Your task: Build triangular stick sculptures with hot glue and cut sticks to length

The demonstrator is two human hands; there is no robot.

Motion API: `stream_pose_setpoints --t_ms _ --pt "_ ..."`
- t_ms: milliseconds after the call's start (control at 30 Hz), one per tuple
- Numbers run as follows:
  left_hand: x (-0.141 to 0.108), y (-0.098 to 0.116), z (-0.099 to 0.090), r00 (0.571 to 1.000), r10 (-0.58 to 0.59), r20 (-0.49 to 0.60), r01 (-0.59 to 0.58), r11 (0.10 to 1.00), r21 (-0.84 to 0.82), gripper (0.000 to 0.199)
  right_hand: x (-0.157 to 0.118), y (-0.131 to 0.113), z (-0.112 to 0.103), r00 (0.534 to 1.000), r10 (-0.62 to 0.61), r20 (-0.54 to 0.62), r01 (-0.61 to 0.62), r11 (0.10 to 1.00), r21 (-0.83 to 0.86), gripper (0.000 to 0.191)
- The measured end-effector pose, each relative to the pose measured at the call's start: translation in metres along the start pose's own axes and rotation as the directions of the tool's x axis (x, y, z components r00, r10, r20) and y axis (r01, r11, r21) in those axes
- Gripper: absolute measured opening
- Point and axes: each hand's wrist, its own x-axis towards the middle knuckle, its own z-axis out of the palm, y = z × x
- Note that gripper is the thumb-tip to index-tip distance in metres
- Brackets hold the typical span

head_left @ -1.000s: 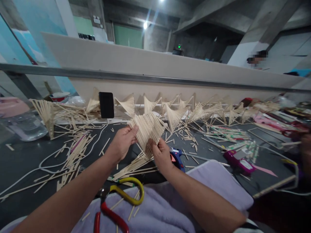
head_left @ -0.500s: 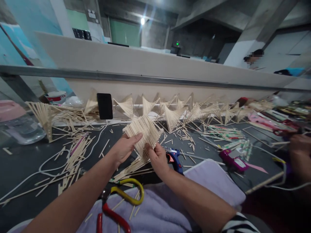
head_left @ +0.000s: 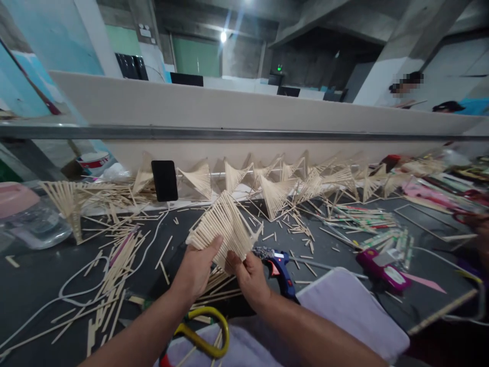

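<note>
Between my two hands is a twisted wooden-stick model (head_left: 220, 227), built of thin pale sticks fanned side by side. My left hand (head_left: 200, 265) grips its left lower edge, thumb lying across the sticks. My right hand (head_left: 248, 275) pinches the lower right side, fingers partly hidden behind it. Just right of my right hand lies a blue hot glue gun (head_left: 280, 267) on the dark table. Below my wrists, pliers with one yellow and one red handle (head_left: 208, 331) rest on a lilac towel (head_left: 344, 306).
Similar stick models (head_left: 277, 193) line the back of the table. Loose sticks (head_left: 122, 260) and a white cable (head_left: 151, 239) lie left, near a pink-lidded jug (head_left: 36, 219). A black phone (head_left: 165, 181) stands upright. A magenta device (head_left: 384, 270) sits right, near another person's hand (head_left: 477, 224).
My view has tilted up slightly, so the table things sit lower in the picture. The stick model has turned a little in my hands. The other person's hand at right has drawn back.
</note>
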Motion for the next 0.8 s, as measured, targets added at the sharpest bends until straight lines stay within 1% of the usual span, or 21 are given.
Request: stream_pose_setpoints --t_ms 67,133,233,333,467,533,600,667,733,800 --pt "0.001 -0.003 -0.001 0.997 0.003 -0.071 -0.001 1.000 0.022 0.053 -0.001 0.002 0.000 1.000 -0.007 0.006 0.007 1.000 -0.028 0.021" --pt "0.001 -0.006 -0.002 0.993 0.021 -0.116 -0.015 0.998 0.053 0.052 -0.002 0.002 -0.001 1.000 -0.008 0.030 0.009 0.999 -0.048 0.021" --pt "0.002 -0.007 -0.002 0.989 0.064 -0.136 -0.052 0.995 0.088 0.052 -0.003 0.003 -0.001 0.998 -0.027 0.055 0.032 0.995 -0.093 0.021" --pt "0.001 -0.005 0.000 0.985 0.084 -0.152 -0.071 0.994 0.088 0.051 -0.003 0.002 -0.002 0.997 -0.060 0.056 0.067 0.988 -0.140 0.020" --pt "-0.003 0.004 0.007 0.986 0.083 -0.148 -0.076 0.996 0.051 0.049 -0.002 -0.006 -0.003 0.995 -0.080 0.066 0.090 0.981 -0.170 0.018" --pt "-0.005 0.013 0.010 0.983 0.111 -0.146 -0.108 0.994 0.025 0.049 -0.001 -0.014 -0.005 0.987 -0.120 0.105 0.133 0.983 -0.126 0.018" --pt "-0.004 0.023 0.010 0.977 0.145 -0.154 -0.146 0.989 0.004 0.049 0.002 -0.021 -0.007 0.975 -0.177 0.138 0.180 0.984 -0.011 0.033" --pt "0.000 0.030 0.005 0.977 0.144 -0.156 -0.149 0.989 -0.021 0.048 0.005 -0.024 -0.010 0.970 -0.194 0.146 0.181 0.979 0.097 0.047" --pt "0.008 0.033 -0.003 0.981 0.109 -0.157 -0.120 0.991 -0.059 0.044 0.008 -0.024 -0.013 0.974 -0.170 0.150 0.151 0.980 0.129 0.046" --pt "0.017 0.032 -0.012 0.983 0.055 -0.174 -0.074 0.992 -0.106 0.040 0.009 -0.020 -0.014 0.975 -0.155 0.159 0.144 0.986 0.081 0.039"
